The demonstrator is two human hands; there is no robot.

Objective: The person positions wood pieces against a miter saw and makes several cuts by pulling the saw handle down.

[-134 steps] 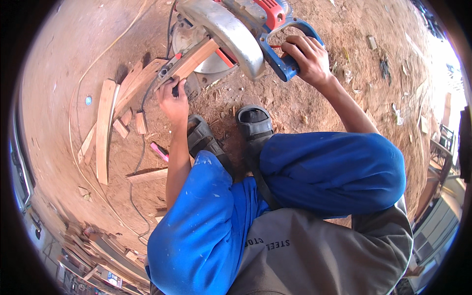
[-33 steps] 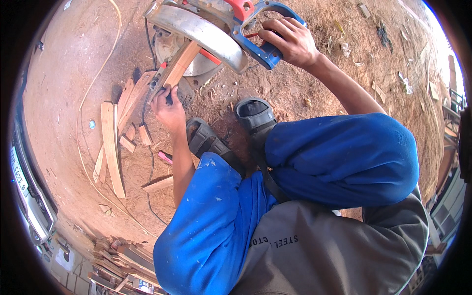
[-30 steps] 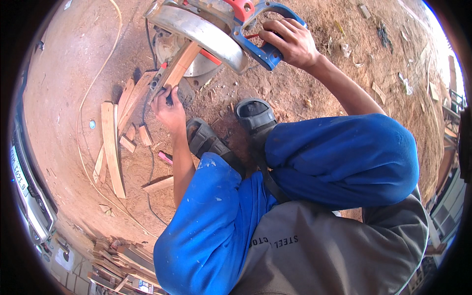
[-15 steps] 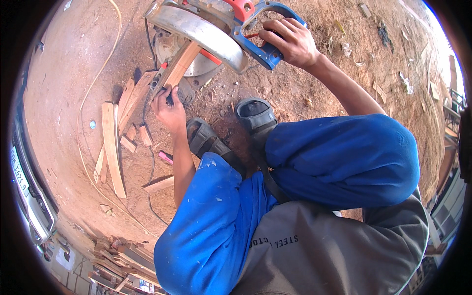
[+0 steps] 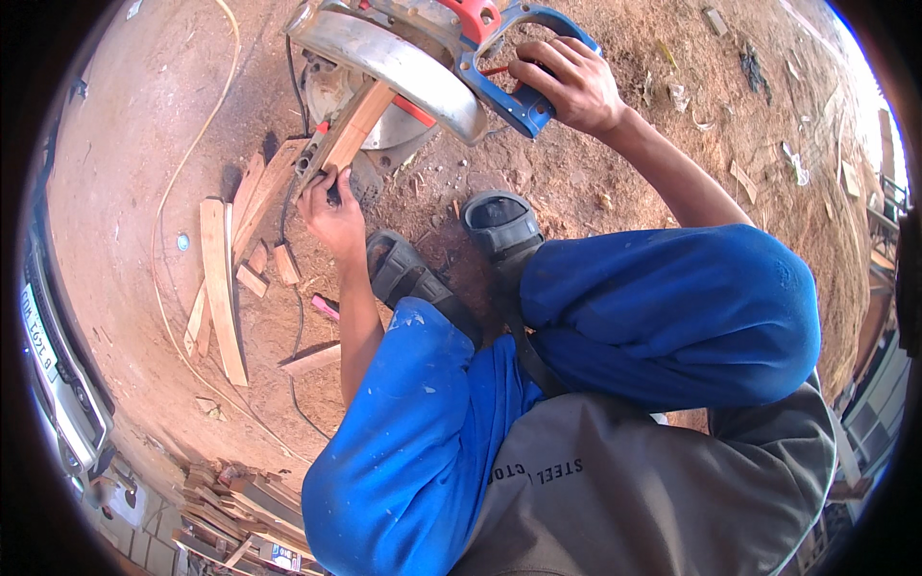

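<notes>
A mitre saw (image 5: 403,62) with a silver blade guard, red parts and a blue D-shaped handle (image 5: 524,113) stands on the ground in front of me. My right hand (image 5: 574,88) is wrapped round that handle. Under the guard a short wooden strip (image 5: 357,127) lies on the saw's base along the fence, its far end near the blade. Fingers and thumb of my left hand (image 5: 331,216) pinch the strip's near end. The guard hides most of the blade.
Loose boards (image 5: 221,288) and small offcuts (image 5: 253,279) lie to the left. A black cord (image 5: 300,331) and a yellowish hose (image 5: 158,230) cross the dirt. Near my left forearm is a pink object (image 5: 325,307). Stacked timber (image 5: 240,514) and a vehicle (image 5: 67,394) stand at the lower left.
</notes>
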